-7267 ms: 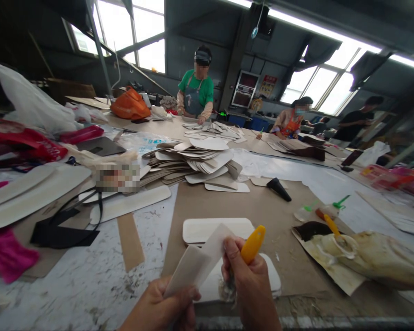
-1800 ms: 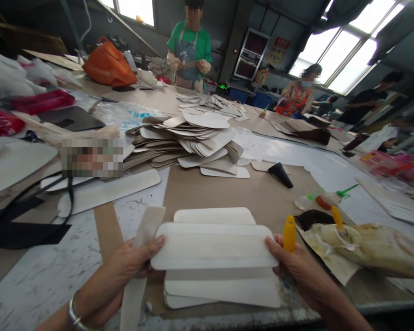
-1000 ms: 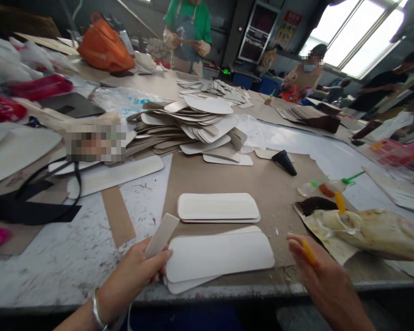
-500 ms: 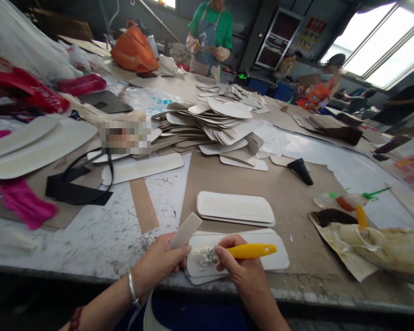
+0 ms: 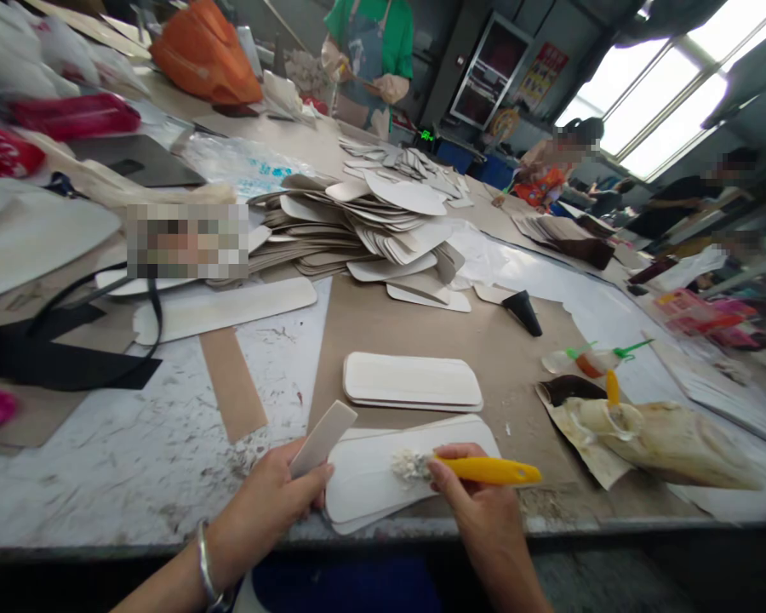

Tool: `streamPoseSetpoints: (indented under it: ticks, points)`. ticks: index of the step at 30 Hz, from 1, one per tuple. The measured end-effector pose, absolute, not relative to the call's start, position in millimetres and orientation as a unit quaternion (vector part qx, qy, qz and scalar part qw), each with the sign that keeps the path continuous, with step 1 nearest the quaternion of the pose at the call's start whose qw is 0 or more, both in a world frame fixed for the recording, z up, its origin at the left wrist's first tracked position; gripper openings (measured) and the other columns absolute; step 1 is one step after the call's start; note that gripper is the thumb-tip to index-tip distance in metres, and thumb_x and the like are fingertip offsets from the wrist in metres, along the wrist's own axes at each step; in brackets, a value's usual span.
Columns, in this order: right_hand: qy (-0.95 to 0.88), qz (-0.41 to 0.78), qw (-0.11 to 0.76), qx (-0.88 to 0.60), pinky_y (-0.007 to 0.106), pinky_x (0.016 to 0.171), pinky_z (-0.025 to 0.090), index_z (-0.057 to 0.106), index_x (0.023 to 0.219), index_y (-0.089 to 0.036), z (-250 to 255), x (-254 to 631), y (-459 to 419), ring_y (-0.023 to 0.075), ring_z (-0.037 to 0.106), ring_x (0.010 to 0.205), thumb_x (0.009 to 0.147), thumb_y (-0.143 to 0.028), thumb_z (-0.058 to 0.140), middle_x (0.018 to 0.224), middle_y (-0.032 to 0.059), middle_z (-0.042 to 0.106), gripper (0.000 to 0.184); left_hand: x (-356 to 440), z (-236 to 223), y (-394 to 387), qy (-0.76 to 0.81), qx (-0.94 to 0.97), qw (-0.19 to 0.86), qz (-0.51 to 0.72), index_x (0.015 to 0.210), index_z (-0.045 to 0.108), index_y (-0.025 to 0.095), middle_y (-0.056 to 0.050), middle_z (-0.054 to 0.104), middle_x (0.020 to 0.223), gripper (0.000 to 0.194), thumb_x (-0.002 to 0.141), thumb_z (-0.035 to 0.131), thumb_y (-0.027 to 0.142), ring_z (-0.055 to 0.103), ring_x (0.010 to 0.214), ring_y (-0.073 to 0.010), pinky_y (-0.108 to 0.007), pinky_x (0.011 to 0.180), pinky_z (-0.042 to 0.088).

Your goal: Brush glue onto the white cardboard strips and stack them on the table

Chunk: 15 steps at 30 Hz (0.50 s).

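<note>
My left hand (image 5: 290,481) is closed on a narrow pale strip (image 5: 324,438), which sticks up from between thumb and fingers. That hand is at the left end of a small stack of white rounded panels (image 5: 363,481) at the table's front edge. In my right hand (image 5: 478,502) is a brush (image 5: 491,470) with a yellow handle, gripped near its head. Its whitish, caked bristles lie against the top panel, near the middle. Just behind is a second stack of white rounded panels (image 5: 412,380), which neither hand touches.
A large heap of pale panels (image 5: 357,230) spreads across the table behind. To the right are a crusted glue container (image 5: 664,434), small bottles with green tips (image 5: 597,362) and a black cone (image 5: 522,312). Black straps (image 5: 70,349) lie left. Co-workers stand farther back.
The brush has moved right along the top panel with my right hand. My left hand still holds the strip at the stack's left end. The view has turned somewhat to the right.
</note>
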State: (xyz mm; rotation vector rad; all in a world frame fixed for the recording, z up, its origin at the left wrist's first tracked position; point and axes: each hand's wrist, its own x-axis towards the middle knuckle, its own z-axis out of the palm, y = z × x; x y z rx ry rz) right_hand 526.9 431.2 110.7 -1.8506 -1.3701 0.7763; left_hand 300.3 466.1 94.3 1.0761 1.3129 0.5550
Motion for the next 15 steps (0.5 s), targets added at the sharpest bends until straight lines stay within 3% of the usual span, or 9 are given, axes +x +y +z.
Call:
streamPoseSetpoints:
  ticks: [4,8,11,15]
  points:
    - [-0.584,0.08,0.345,-0.731,0.037,0.072,0.051,0.062,0.079,-0.018,119.6,569.7,427.7,0.0231,0.063,0.073,0.077,-0.047,0.058,0.076,0.0065,0.065,0.029,298.4,85.2,463.9,0.578,0.472,0.623,0.235,0.057,0.049,0.02,0.004,0.05,0.046,0.031,0.067,0.053,0.048,0.04,0.041,-0.011,-0.022,0.04,0.026]
    - [-0.643,-0.056,0.326,-0.691,0.035,0.074,0.051,0.061,0.084,-0.018,130.2,588.3,424.3,0.0214,0.062,0.079,0.085,-0.037,0.053,0.08,0.0068,0.064,0.021,300.2,86.0,460.8,0.587,0.454,0.624,0.244,0.056,0.049,0.02,0.006,0.045,0.04,0.036,0.063,0.054,0.054,0.034,0.036,-0.0097,-0.021,0.037,0.024]
    - [-0.673,-0.073,0.312,-0.666,0.034,0.077,0.051,0.06,0.089,-0.019,123.7,568.6,422.0,0.0203,0.061,0.083,0.088,-0.027,0.051,0.084,0.0073,0.064,0.012,303.3,91.5,458.9,0.597,0.441,0.616,0.265,0.054,0.05,0.019,0.004,0.047,0.041,0.038,0.061,0.055,0.056,0.036,0.037,-0.01,-0.02,0.037,0.026]
    - [-0.724,0.007,0.354,-0.592,0.031,0.073,0.053,0.057,0.096,-0.02,109.7,513.9,415.7,0.0189,0.061,0.081,0.089,-0.019,0.048,0.084,0.0066,0.065,0.011,303.8,92.5,458.2,0.61,0.436,0.612,0.251,0.051,0.053,0.018,0.004,0.045,0.039,0.041,0.056,0.059,0.058,0.036,0.036,-0.0099,-0.02,0.038,0.028]
